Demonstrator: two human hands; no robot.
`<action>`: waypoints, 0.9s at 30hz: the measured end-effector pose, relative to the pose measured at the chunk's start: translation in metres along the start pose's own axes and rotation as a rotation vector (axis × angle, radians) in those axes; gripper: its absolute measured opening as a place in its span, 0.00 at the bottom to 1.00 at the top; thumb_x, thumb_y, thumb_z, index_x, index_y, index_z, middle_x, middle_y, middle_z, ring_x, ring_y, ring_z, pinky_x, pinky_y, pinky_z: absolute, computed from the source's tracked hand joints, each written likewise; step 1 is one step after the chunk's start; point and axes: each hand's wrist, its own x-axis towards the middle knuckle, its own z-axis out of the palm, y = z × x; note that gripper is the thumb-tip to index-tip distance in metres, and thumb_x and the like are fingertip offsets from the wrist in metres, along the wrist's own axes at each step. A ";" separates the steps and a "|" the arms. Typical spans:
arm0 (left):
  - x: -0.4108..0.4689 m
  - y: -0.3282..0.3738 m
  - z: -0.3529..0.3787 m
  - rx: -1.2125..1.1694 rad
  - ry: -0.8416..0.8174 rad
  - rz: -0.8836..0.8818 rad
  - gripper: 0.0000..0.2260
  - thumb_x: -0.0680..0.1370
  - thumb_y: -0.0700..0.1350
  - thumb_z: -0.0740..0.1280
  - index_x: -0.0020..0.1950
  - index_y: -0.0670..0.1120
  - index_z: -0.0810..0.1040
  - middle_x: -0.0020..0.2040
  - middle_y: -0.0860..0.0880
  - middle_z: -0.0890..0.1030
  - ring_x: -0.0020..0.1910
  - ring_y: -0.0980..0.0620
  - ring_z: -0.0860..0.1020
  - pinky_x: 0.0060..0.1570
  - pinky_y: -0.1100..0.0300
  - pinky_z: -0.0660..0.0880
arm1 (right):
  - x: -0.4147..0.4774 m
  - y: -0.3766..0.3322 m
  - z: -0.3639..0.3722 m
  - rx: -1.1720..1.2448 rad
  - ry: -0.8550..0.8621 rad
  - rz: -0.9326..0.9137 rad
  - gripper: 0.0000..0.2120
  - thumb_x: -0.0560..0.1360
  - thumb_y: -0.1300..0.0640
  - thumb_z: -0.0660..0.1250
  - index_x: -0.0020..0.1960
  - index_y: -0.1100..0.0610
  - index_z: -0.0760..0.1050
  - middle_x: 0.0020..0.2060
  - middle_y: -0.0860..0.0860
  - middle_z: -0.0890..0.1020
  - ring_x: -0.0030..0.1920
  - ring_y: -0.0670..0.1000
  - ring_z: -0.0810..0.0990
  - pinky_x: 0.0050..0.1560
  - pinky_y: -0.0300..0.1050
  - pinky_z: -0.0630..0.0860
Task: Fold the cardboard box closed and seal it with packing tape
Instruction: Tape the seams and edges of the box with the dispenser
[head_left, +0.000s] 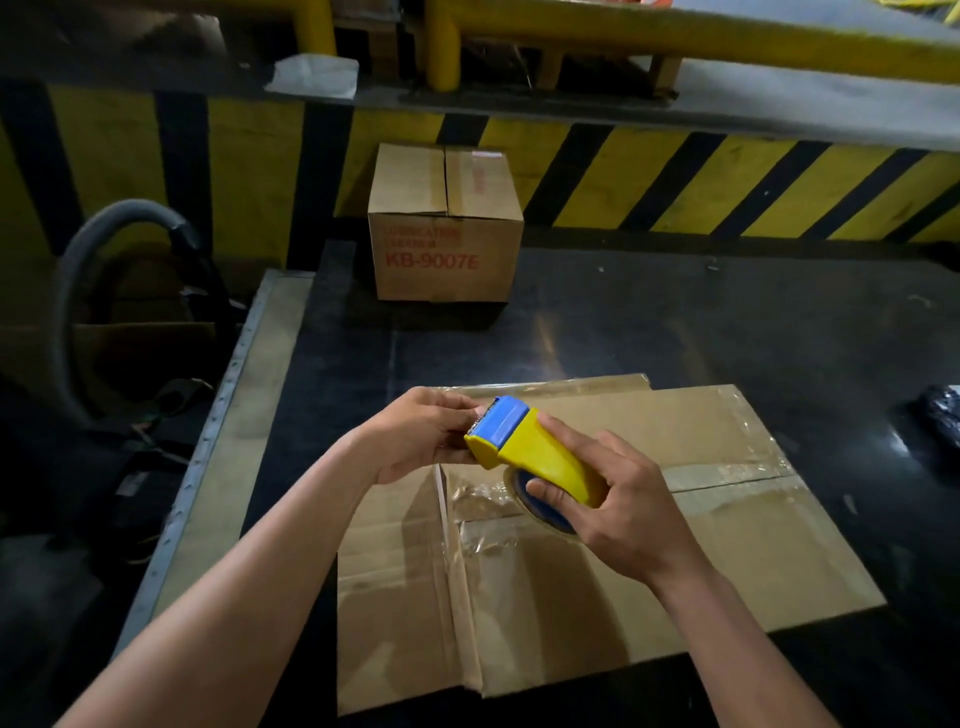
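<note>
Far left, off the table: a grey hose (93, 260), idle.

Next, the left hand (415, 436), fingers curled, pinching at the blue toothed end of the tape dispenser (524, 447). Free tape end between the fingertips: not discernible.

Behind, well apart, near the far edge of the black table (675, 322): a second carton (447, 228), closed, printed in red.

Centre: the dispenser held clear above the cardboard, cutter pointing left.

Right of it, the right hand (618, 499), wrapped round the yellow handle, thumb lying on the blue-cored tape roll (540, 506).

Beneath both hands, on the table: the cardboard box (675, 545), low and flat-looking, flaps together, glossy tape already along the middle seam and across it.

Far right edge: a dark wrapped lump (940, 421), unidentified.

Step in hand, by judgement: sealing rather than folding, and within it readying the tape, probably freeing the leading end at the cutter.

Next move calls for:
- drawing out a short length
- pressing that end down over an edge of the box
- running the dispenser along a seam under steady downward pressure, flaps kept level

Likely snag: loose tape folding onto itself before touching cardboard.
</note>
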 end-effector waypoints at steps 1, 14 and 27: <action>0.001 0.000 -0.002 0.060 0.001 0.010 0.10 0.83 0.42 0.65 0.60 0.38 0.81 0.45 0.43 0.86 0.42 0.50 0.86 0.42 0.58 0.84 | 0.000 -0.001 0.002 0.001 -0.005 0.001 0.34 0.71 0.27 0.61 0.74 0.35 0.63 0.43 0.46 0.73 0.42 0.46 0.73 0.37 0.35 0.73; 0.015 -0.001 -0.024 0.320 -0.004 0.057 0.06 0.81 0.38 0.68 0.54 0.40 0.84 0.47 0.39 0.86 0.45 0.45 0.86 0.46 0.55 0.84 | 0.003 -0.014 0.008 -0.015 -0.057 0.064 0.34 0.71 0.28 0.63 0.74 0.32 0.60 0.43 0.45 0.73 0.42 0.45 0.73 0.38 0.38 0.75; 0.068 0.033 -0.053 0.780 0.087 0.243 0.01 0.78 0.37 0.73 0.46 0.41 0.85 0.39 0.45 0.87 0.35 0.54 0.83 0.37 0.61 0.81 | -0.016 -0.063 0.032 -0.108 0.017 0.349 0.32 0.75 0.36 0.64 0.76 0.40 0.61 0.43 0.48 0.74 0.46 0.48 0.74 0.50 0.39 0.70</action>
